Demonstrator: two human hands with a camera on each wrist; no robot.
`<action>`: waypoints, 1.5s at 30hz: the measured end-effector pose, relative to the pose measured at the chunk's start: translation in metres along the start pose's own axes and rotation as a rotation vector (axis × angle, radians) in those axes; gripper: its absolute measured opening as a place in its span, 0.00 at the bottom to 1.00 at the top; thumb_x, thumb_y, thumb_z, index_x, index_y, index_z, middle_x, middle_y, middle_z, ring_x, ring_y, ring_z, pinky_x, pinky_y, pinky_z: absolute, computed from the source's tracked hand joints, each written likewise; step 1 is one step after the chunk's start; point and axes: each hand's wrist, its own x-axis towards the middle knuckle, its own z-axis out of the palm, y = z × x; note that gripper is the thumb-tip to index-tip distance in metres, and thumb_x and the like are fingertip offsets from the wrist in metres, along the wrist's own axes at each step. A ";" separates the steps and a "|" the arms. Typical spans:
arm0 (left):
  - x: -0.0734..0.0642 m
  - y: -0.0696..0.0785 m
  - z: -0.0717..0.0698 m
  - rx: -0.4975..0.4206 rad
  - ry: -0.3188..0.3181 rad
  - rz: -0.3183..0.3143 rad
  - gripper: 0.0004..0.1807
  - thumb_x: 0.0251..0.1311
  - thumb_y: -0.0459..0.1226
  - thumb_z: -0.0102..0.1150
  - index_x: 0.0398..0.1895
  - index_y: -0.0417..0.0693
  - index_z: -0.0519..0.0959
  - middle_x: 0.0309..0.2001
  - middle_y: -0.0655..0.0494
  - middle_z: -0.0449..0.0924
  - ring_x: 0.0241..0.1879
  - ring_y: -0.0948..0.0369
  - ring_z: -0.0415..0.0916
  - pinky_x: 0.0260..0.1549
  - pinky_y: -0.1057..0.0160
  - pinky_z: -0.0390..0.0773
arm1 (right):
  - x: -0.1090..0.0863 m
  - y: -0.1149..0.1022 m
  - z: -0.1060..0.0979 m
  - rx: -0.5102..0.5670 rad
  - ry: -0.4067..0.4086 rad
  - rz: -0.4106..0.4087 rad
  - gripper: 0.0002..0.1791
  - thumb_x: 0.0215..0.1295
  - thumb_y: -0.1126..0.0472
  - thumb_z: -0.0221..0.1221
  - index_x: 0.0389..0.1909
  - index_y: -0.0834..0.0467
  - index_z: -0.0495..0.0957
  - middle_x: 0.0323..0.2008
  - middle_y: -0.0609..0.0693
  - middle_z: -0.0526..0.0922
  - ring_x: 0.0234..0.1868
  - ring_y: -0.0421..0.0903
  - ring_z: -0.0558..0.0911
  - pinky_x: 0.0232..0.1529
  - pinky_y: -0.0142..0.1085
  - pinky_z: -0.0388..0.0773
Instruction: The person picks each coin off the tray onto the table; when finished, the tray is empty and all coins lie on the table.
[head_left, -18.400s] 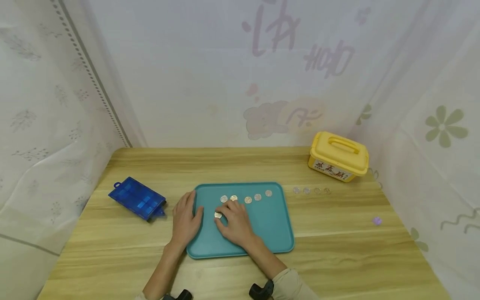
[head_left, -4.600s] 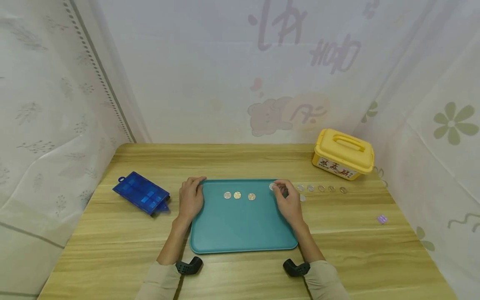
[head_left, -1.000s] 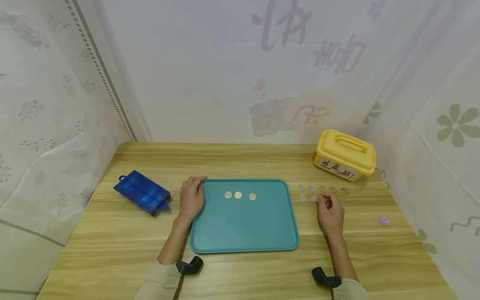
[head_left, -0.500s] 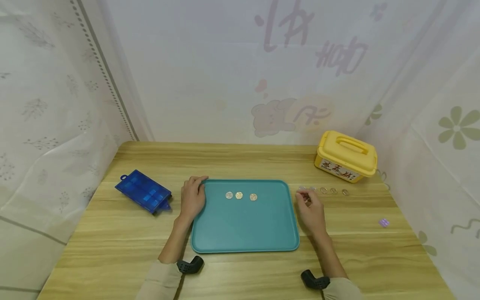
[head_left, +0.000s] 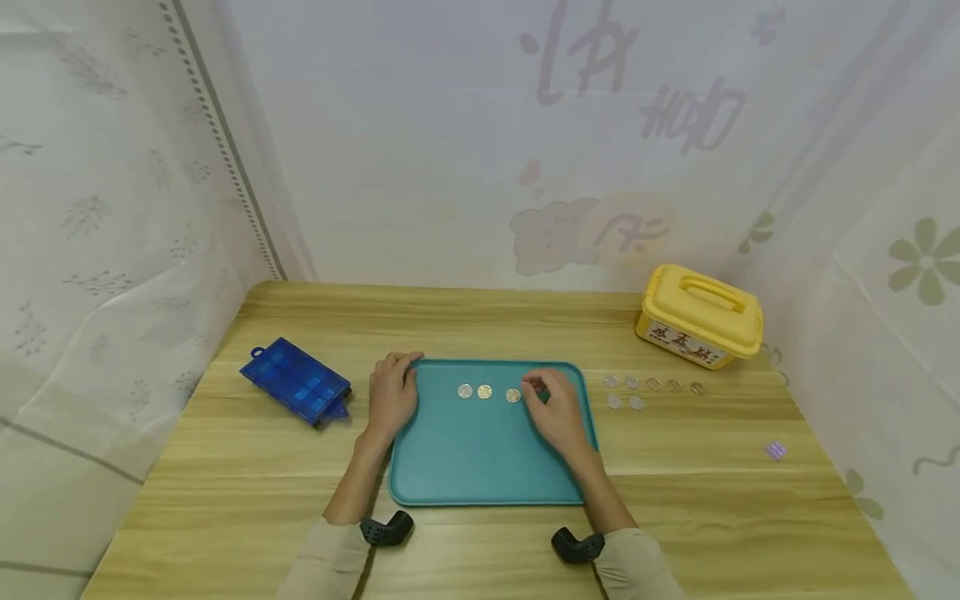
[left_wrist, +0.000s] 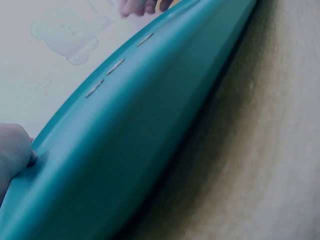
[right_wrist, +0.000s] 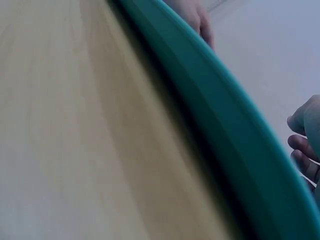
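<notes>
Three coins lie in a row on the teal tray (head_left: 480, 467): a silver coin (head_left: 465, 391), a gold-coloured coin (head_left: 484, 392) and another coin (head_left: 513, 396) further right. My left hand (head_left: 392, 398) rests on the tray's left edge; its thumb shows against the tray in the left wrist view. Over the right part of the tray is my right hand (head_left: 557, 412), fingers loosely bent just right of the third coin. In the right wrist view its fingers (right_wrist: 302, 145) stand apart from the thumb, and nothing shows between them.
Right of the tray, more coins lie on the wooden table (head_left: 480, 554) in two rows, including a silver coin (head_left: 636, 403). Behind them stands a yellow lidded box (head_left: 701, 317). A blue compartment case (head_left: 296, 379) lies left, and a small purple piece (head_left: 776, 451) far right.
Several coins have passed from the tray to the table rows. Over the last second my right hand has left the second row's coin and come left over the tray; the left hand stays put.
</notes>
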 end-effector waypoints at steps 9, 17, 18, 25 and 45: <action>0.002 0.004 0.001 -0.009 -0.004 0.019 0.16 0.70 0.29 0.51 0.57 0.42 0.81 0.52 0.41 0.78 0.49 0.43 0.71 0.55 0.43 0.65 | -0.002 -0.002 0.013 -0.124 -0.008 0.003 0.05 0.60 0.64 0.67 0.37 0.57 0.85 0.33 0.50 0.82 0.36 0.47 0.78 0.45 0.46 0.70; 0.003 0.003 -0.004 -0.012 0.000 0.001 0.17 0.69 0.29 0.51 0.58 0.41 0.81 0.53 0.40 0.78 0.49 0.43 0.70 0.55 0.44 0.65 | 0.000 -0.002 0.015 -0.296 -0.058 0.011 0.10 0.56 0.60 0.65 0.39 0.55 0.86 0.37 0.50 0.81 0.41 0.50 0.74 0.44 0.46 0.69; 0.003 0.003 -0.004 -0.014 -0.002 -0.001 0.17 0.70 0.29 0.51 0.58 0.41 0.80 0.53 0.40 0.78 0.49 0.43 0.70 0.56 0.44 0.64 | 0.001 -0.003 0.015 -0.308 -0.064 0.012 0.10 0.55 0.60 0.65 0.40 0.55 0.87 0.37 0.50 0.81 0.40 0.50 0.74 0.44 0.46 0.68; 0.004 0.002 -0.005 -0.011 -0.009 -0.012 0.17 0.70 0.29 0.51 0.59 0.41 0.80 0.54 0.40 0.77 0.51 0.43 0.69 0.57 0.44 0.63 | 0.004 -0.002 0.016 -0.364 -0.108 0.012 0.08 0.60 0.59 0.64 0.39 0.54 0.86 0.37 0.49 0.81 0.41 0.49 0.74 0.43 0.43 0.69; 0.000 0.004 -0.002 -0.019 -0.028 -0.011 0.17 0.71 0.29 0.50 0.59 0.41 0.80 0.54 0.40 0.77 0.49 0.44 0.69 0.54 0.45 0.63 | -0.001 -0.001 0.015 -0.127 -0.089 0.099 0.03 0.64 0.60 0.64 0.36 0.53 0.79 0.27 0.45 0.79 0.29 0.41 0.71 0.39 0.37 0.59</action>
